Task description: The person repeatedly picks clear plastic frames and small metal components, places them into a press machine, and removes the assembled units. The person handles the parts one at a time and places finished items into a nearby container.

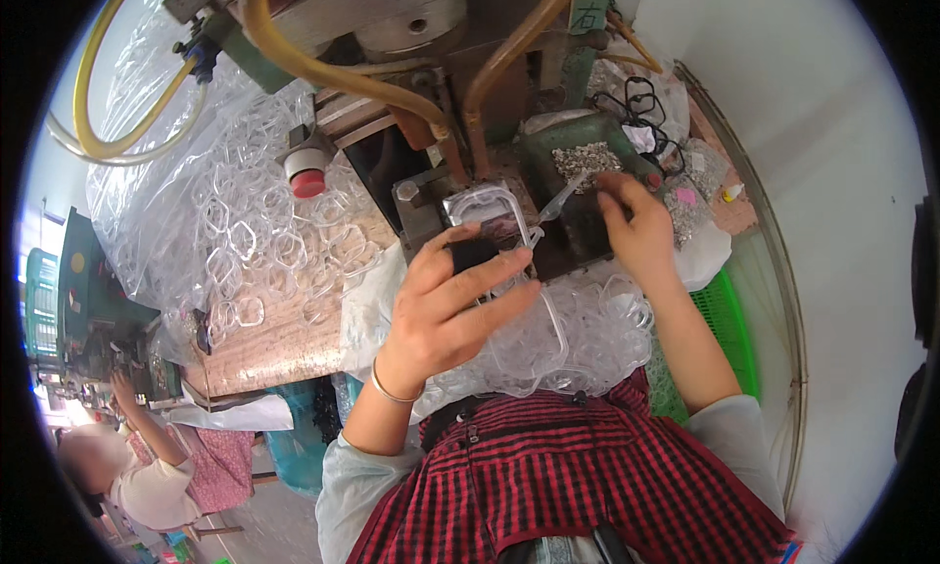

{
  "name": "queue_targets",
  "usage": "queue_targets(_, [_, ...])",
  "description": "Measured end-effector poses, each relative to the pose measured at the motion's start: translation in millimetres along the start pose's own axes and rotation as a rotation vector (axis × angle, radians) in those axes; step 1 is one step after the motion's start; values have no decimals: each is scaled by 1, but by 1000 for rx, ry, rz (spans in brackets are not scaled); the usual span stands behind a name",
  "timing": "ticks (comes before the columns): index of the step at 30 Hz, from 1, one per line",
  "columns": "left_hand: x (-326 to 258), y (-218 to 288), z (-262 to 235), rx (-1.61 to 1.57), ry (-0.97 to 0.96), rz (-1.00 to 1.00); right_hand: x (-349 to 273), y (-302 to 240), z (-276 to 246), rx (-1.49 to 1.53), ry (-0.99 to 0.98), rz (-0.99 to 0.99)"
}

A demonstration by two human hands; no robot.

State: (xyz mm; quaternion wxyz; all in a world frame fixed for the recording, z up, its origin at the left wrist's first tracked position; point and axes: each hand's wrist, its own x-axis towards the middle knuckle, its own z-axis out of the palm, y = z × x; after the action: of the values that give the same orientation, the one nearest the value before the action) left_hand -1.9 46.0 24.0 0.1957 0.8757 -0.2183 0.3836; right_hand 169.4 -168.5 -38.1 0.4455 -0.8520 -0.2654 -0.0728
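Observation:
My left hand (446, 305) grips a clear plastic frame (524, 221) at the press's lower die (477, 210), its fingers bent around the near side. A black covering wraps one of its fingers. At the green metal tray (539, 153) on the right, my right hand (636, 226) has thumb and fingers drawn together beside a heap of small metal parts (587, 160). What they pinch, if anything, is too small to make out. A thin translucent stick (561, 200) slants between the tray and the die, its upper end close to my right fingertips.
Many clear plastic frames (284, 246) cover the wooden table at left, and more frames (597, 334) lie in my lap. A red button (307, 182) and yellow hoses (343, 79) stand near the press. A green basket (720, 319) sits at right. Another person (157, 476) works far left.

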Motion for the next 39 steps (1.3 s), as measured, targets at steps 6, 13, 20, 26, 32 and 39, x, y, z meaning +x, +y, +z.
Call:
queue_targets(6, [15,3,-6,-30,-31,-31,26,16,-10,235,274,19])
queue_targets(13, [17,0,-8,-147,-71,-65,-2,16,-17,7,23,104])
queue_targets(20, [-63,31,-41,-7,-21,-633,-15,27,-13,-132,-39,-84])
queue_targets(26, [-213,33,-31,-375,-727,-1149,-11,14,-1,-344,-43,-156])
queue_targets(32, [-180,67,91,-690,-665,-936,-2,25,1,-422,-114,-227])
queue_targets(39, [-88,122,146,-650,-960,-459,6,18,-15,-310,-48,-325])
